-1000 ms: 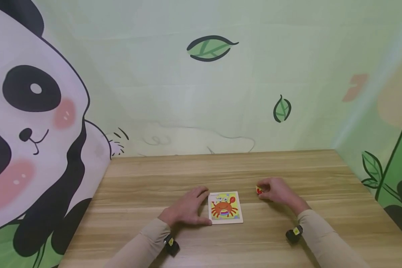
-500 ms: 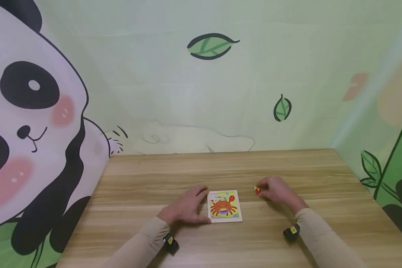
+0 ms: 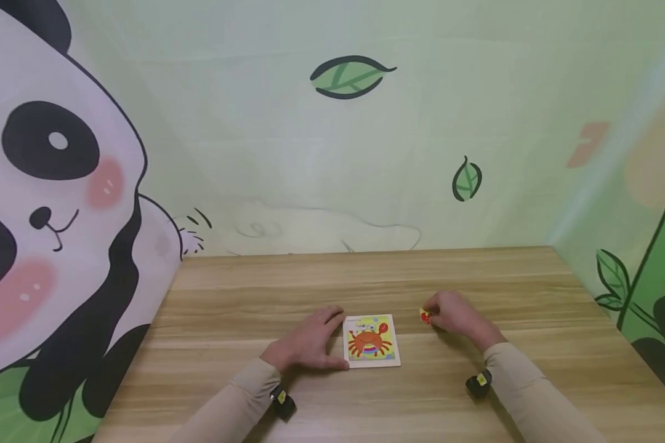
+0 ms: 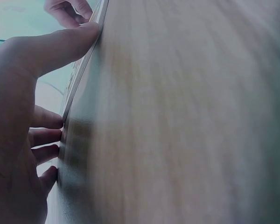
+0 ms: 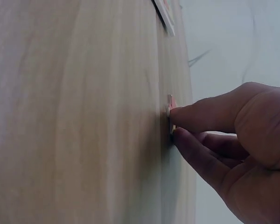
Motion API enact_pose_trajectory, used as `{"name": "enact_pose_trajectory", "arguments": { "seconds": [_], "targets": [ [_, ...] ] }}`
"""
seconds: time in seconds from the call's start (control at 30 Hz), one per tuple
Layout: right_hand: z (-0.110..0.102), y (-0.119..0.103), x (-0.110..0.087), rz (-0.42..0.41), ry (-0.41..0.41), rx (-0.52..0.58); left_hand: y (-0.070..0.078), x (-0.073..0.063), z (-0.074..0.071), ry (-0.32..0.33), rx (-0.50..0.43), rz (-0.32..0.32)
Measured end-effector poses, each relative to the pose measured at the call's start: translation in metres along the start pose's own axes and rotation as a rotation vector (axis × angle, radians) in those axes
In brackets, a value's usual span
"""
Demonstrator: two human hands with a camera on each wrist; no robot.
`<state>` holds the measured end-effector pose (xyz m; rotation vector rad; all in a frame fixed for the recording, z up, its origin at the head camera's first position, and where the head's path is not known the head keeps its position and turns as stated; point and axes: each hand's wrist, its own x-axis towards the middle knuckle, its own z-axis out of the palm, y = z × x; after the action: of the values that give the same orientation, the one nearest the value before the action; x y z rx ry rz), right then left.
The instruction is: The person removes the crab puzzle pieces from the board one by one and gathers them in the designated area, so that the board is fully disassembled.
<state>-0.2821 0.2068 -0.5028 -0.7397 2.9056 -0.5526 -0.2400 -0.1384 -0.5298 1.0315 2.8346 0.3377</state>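
A square crab puzzle [image 3: 370, 339] with a pale frame lies flat on the table in the head view. At its left side is my left hand [image 3: 308, 342], thumb at the near corner and index finger at the far corner. In the left wrist view the thumb [image 4: 60, 49] touches the frame's edge and the other fingertips rest by the tabletop. To the puzzle's right, my right hand [image 3: 459, 317] pinches a small red and yellow puzzle piece [image 3: 424, 316] between thumb and fingers. The right wrist view shows this thin piece [image 5: 171, 105] close to the table surface, partly covered by fingertips.
A wood-grain table [image 3: 244, 289] extends around both hands. Behind it stands a pale green wall [image 3: 244, 123] printed with leaves, and a large panda [image 3: 77, 184] is printed at the left. A black wrist camera [image 3: 479, 384] sits below the right sleeve, another [image 3: 282, 404] below the left.
My right hand has shifted slightly left with the puzzle piece, which has turned a little in the fingers. The left hand and the crab puzzle stay in place.
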Motion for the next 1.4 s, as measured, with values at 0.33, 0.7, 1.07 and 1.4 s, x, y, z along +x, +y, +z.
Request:
{"name": "enact_pose_trajectory", "arguments": {
  "seconds": [0.33,0.7,1.07,1.4],
  "targets": [
    [-0.001,-0.003,-0.001,0.095,-0.001,0.010,-0.001,0.003,0.003,0.011,0.018,0.019],
    [-0.005,0.000,-0.003,0.090,0.033,0.059,0.000,0.003,0.002,0.005,0.024,0.012],
    [-0.008,-0.015,0.003,0.051,0.051,0.060,0.000,0.002,0.004,0.016,0.013,0.007],
    [0.001,-0.036,0.015,-0.050,0.035,0.066,-0.001,0.003,0.002,0.009,0.009,0.006]
  ]
}}
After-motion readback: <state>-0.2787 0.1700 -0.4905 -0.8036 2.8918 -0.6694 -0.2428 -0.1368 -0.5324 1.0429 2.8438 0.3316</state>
